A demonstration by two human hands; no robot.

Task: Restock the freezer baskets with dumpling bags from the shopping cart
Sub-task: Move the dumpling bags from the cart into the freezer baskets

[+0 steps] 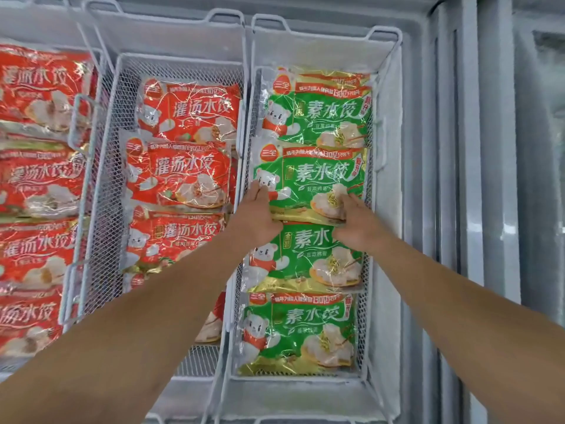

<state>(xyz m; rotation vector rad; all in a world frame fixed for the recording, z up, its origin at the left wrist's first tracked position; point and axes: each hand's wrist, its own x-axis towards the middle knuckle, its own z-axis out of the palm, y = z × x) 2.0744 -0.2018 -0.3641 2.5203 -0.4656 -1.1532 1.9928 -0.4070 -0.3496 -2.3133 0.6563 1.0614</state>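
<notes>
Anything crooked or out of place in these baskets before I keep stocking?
Nothing damaged or spilled. The red bags in the middle basket lie slightly tilted and unevenly overlapped; the green bags in the right basket sit straighter, both hands on the second one.

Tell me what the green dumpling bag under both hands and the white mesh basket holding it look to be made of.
Green dumpling bag: thin glossy plastic film, judging by the crinkles and sharp glare streaks. White mesh basket: probably metal wire and expanded mesh with a white coating, going by the diamond-pattern sides and tubular rim; frost may add to the whiteness. Left hand and right hand rest on the bag.
</notes>
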